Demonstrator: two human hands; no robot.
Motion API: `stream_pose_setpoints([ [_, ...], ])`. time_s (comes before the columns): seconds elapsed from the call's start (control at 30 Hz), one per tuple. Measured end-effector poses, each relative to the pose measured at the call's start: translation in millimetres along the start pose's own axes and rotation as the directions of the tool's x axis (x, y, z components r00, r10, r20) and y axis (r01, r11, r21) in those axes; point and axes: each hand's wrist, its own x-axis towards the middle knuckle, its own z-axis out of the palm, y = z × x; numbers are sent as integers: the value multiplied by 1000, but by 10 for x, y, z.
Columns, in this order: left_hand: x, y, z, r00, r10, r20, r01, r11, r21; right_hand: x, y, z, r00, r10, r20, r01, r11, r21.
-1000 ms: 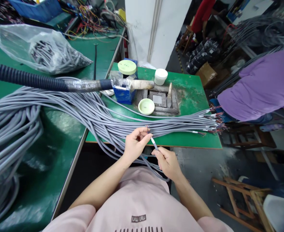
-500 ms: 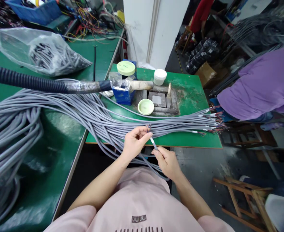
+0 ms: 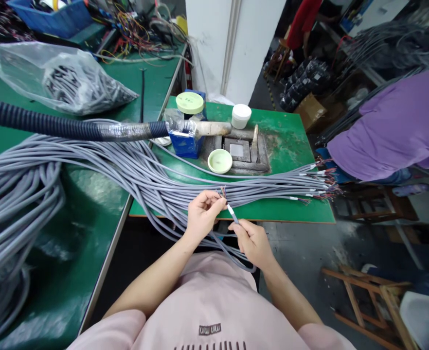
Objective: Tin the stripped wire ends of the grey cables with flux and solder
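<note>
My left hand (image 3: 202, 216) pinches the thin coloured wires (image 3: 223, 192) that stick out of one grey cable's stripped end. My right hand (image 3: 250, 240) grips that same grey cable (image 3: 232, 214) just below its white sleeve. Both hands hover over the near edge of the small green table (image 3: 291, 141). Behind them a thick bundle of grey cables (image 3: 137, 170) runs across the table, its stripped ends (image 3: 320, 182) fanned out at the right.
A black corrugated hose (image 3: 54, 125) ends over a metal solder pot (image 3: 241, 150), with a blue box (image 3: 185, 141), a green-lidded jar (image 3: 189, 103), a white jar (image 3: 241, 115) and a green lid (image 3: 220, 161). A plastic bag (image 3: 61, 78) lies far left. A person in purple (image 3: 389, 131) bends at right.
My hands stay in almost the same place, with the left fingers shifting slightly on the wire ends. Nothing else has moved.
</note>
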Motion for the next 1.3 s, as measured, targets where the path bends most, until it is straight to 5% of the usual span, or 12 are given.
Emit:
stream_pose_setpoints([
  [0.13, -91, -102, -13, 960, 280, 12, -278, 944, 179, 20, 41, 2, 996, 73, 53, -83, 969, 234],
  [0.27, -152, -146, 7, 826, 523, 208, -562, 789, 248, 94, 63, -3, 993, 85, 80, -114, 848, 518],
  [0.47, -203, -181, 58, 734, 626, 261, -674, 719, 171, 233, -8, 24, 997, 32, 65, -68, 734, 676],
  [0.57, -237, -200, 90, 776, 581, 247, -612, 787, 73, 240, -18, 90, 997, 32, -63, 25, 680, 733],
  [0.7, -279, -200, 181, 901, 360, 241, -307, 923, -231, 213, 6, 120, 972, 11, -235, 157, 713, 683],
  [0.8, -284, -201, 225, 951, 188, 247, -79, 916, -393, 200, 4, 60, 946, -62, -317, 226, 830, 510],
  [0.97, -266, -235, 185, 983, -52, 174, 113, 927, -359, 212, -82, -29, 902, -233, -364, 293, 949, 118],
  [1.17, -187, -142, 89, 991, -96, 94, 124, 926, -358, 278, -206, -53, 908, -292, -300, 295, 955, -36],
  [1.3, -28, -29, -102, 987, 135, -81, -150, 964, -221, 453, -305, -185, 928, -278, -249, 263, 960, -92],
])
